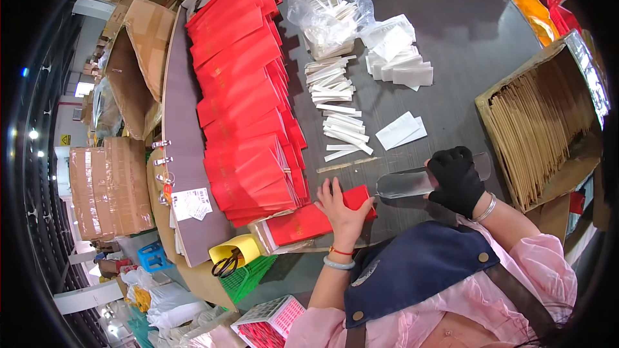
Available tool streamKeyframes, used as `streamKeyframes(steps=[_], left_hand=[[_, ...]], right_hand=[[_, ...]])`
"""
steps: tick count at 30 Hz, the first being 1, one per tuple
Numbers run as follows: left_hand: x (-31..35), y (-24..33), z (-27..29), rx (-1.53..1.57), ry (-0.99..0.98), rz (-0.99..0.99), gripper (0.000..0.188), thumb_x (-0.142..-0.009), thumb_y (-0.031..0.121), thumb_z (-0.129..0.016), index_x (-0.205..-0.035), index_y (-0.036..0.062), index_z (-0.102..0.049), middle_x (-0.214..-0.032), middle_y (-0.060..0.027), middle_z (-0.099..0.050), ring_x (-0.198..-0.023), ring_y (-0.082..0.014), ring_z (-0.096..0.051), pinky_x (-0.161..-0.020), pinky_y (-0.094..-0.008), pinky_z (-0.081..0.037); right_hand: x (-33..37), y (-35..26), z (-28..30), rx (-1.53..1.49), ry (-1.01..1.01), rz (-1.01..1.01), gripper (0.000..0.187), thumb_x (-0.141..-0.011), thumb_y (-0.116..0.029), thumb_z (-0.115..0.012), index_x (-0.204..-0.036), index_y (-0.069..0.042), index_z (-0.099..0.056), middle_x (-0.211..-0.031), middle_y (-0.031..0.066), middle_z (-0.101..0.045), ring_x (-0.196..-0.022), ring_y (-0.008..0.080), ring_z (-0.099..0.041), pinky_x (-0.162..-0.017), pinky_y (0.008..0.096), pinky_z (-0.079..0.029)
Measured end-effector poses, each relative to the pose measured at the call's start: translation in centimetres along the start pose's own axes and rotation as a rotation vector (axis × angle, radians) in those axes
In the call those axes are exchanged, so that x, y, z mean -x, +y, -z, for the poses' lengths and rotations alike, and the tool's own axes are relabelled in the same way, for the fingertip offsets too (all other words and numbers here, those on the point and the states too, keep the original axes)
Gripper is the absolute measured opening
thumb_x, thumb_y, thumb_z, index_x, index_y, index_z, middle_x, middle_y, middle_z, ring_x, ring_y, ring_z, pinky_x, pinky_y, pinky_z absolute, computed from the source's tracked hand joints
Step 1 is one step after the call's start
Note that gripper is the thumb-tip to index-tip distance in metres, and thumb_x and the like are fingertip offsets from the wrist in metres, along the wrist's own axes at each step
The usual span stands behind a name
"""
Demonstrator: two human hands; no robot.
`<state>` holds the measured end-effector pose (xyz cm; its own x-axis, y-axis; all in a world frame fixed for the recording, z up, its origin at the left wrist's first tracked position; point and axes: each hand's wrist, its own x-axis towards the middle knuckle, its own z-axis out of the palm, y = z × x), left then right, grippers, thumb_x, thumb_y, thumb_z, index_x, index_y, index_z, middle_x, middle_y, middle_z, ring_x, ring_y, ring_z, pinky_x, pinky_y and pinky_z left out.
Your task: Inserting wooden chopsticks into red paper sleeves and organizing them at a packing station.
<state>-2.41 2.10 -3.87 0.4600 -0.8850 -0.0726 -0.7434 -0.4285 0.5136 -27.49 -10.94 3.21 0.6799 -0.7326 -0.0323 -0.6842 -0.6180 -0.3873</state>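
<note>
My left hand (343, 216) is bare, with a bangle and a red cord at the wrist. Its fingers are spread over a flat red paper packet (293, 225) at the table's near edge. In a black fingerless glove, my right hand (456, 177) is closed around a long clear plastic sleeve (406, 183). One end of the sleeve lies close to the right end of the red packet. Beyond my hands are two white paper slips (401, 131) and a row of narrow white strips (345, 130).
Overlapping red packets (242, 103) fill the table's left side. Farther back stand a clear bag of strips (329, 9) and a white paper stack (400, 58). At right, a carton (541, 122) holds brown sheets. Scissors (227, 263) sit in a yellow holder (242, 248).
</note>
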Motion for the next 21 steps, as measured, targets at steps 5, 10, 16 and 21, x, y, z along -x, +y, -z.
streamKeyframes(steps=[5, 10, 16, 21], left_hand=[[0.0, -0.1, 0.0, 0.034, -0.023, -0.012, 0.099, -0.066, 0.048, -0.083, -0.141, 0.0007, -0.04, -0.148, -0.02, -0.034, -0.14, -0.0424, -0.023, -0.113, -0.063, -0.013], [-2.0, 0.8, 0.3, 0.078, -0.053, -0.172, 0.077, -0.073, 0.033, -0.08, -0.136, 0.0025, -0.047, -0.142, -0.018, -0.043, -0.133, -0.0414, -0.035, -0.11, -0.0611, -0.023], [-10.2, 2.1, -0.1, -0.173, 0.133, -0.56, 0.025, -0.081, 0.016, -0.068, -0.105, 0.0158, -0.072, -0.111, -0.009, -0.059, -0.106, -0.0303, -0.052, -0.09, -0.0459, -0.041], [-12.1, 2.5, -0.1, -0.247, 0.095, -0.748, 0.012, -0.076, 0.015, -0.071, -0.086, 0.0197, -0.072, -0.101, -0.0012, -0.059, -0.101, -0.0244, -0.053, -0.084, -0.0406, -0.041]], right_hand=[[-0.9, -0.6, -3.3, -0.047, -0.103, 0.132, 0.064, -0.061, -0.046, -0.081, -0.108, -0.007, -0.062, -0.104, 0.0119, -0.058, -0.104, 0.0316, -0.054, -0.098, 0.0472, -0.034], [-2.9, -2.9, -6.5, -0.173, 0.015, 0.237, 0.067, -0.065, -0.047, -0.08, -0.116, -0.008, -0.062, -0.113, 0.0137, -0.059, -0.109, 0.0326, -0.054, -0.098, 0.0485, -0.035], [0.8, 3.7, -0.3, -0.171, 0.297, -0.076, 0.054, -0.067, -0.019, -0.082, -0.116, -0.01, -0.062, -0.111, 0.0111, -0.061, -0.109, 0.0315, -0.056, -0.098, 0.0419, -0.041], [10.1, 13.5, 1.9, -0.068, 0.601, -0.447, 0.038, -0.08, -0.004, -0.072, -0.116, -0.004, -0.06, -0.11, 0.0113, -0.06, -0.108, 0.0283, -0.058, -0.096, 0.0357, -0.044]])
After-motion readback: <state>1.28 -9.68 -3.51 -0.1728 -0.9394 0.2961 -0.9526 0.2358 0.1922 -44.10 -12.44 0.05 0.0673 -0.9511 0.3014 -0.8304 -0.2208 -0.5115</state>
